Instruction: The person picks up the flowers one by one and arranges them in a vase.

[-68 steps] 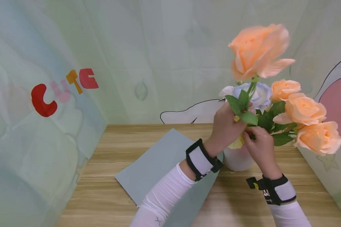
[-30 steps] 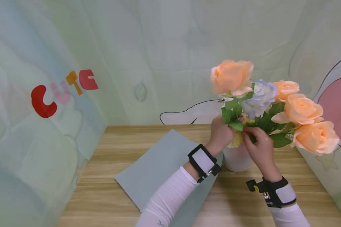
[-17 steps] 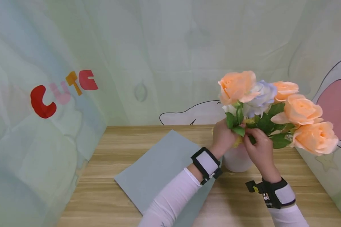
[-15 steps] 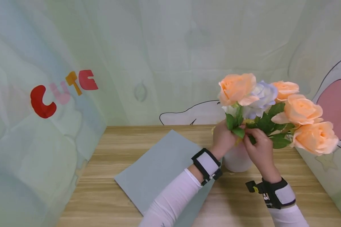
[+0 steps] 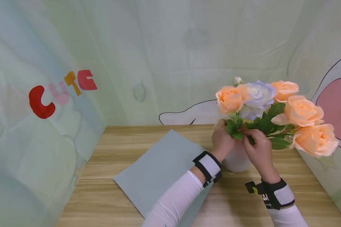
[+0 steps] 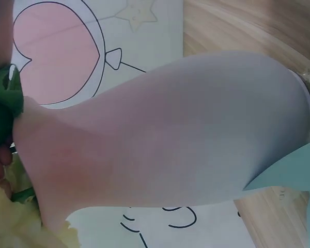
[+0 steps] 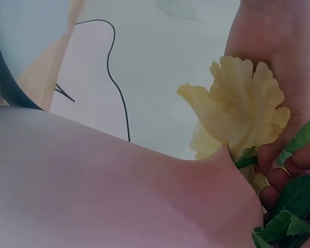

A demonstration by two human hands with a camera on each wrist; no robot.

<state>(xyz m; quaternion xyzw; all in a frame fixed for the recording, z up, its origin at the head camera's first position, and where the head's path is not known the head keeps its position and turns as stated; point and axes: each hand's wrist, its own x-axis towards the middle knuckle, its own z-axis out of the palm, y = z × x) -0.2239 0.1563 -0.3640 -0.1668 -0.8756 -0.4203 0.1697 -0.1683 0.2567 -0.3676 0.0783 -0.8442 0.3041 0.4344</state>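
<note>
A pink-and-white vase (image 5: pixel 237 160) stands upright on the table, holding a bouquet. My left hand (image 5: pixel 223 140) grips the leafy stem of the left peach rose (image 5: pixel 230 99), just above the vase's mouth. Close beside it, my right hand (image 5: pixel 258 148) has its thumb and fingertips pinched at a rose stem near the rim, partly covered by leaves (image 5: pixel 265 124). A pale blue rose (image 5: pixel 258 94) and several more peach roses (image 5: pixel 304 110) fill the right side. In the right wrist view, a yellow flower (image 7: pixel 243 106) bends over the vase's lip. The stem ends are hidden inside the vase.
A grey-blue sheet (image 5: pixel 162 170) lies on the wooden table (image 5: pixel 93 192), partly under my left forearm and reaching the vase's base. Printed fabric walls (image 5: pixel 147 63) enclose the back and both sides. A white bud (image 5: pixel 237 81) rises behind the roses.
My left hand has come down toward the vase's mouth, and the left peach rose has sunk from high above the others to about their level. My right hand stays nearly in place.
</note>
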